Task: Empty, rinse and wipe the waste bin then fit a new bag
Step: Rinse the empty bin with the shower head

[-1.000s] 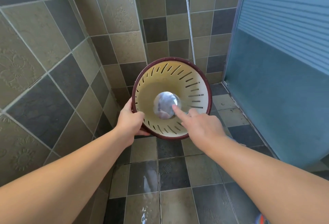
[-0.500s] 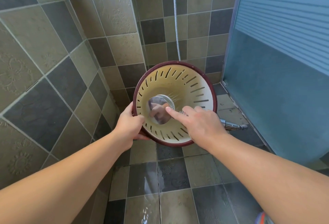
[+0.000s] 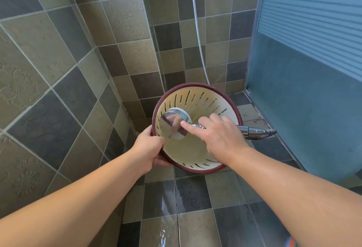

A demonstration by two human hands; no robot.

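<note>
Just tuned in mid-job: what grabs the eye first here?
The slotted cream bin with its maroon rim, held tilted at centre above the wet tiled floor. The left hand grips its rim; the right hand holds a chrome shower head spraying inside it, its hose rising up the wall.

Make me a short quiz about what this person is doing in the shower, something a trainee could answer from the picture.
1. True or false: the left hand grips the rim of the bin.
2. What does the right hand hold? A) a cloth B) the shower head C) a bag
3. Fill in: the shower head sprays into the bin's ____.

Key: 1 true. 2 B: the fingers wrap its handle, with the forefinger stretched along the back of the head. 3 inside: fine jets fan from the head onto the slotted inner wall; the floor below is wet.
</note>
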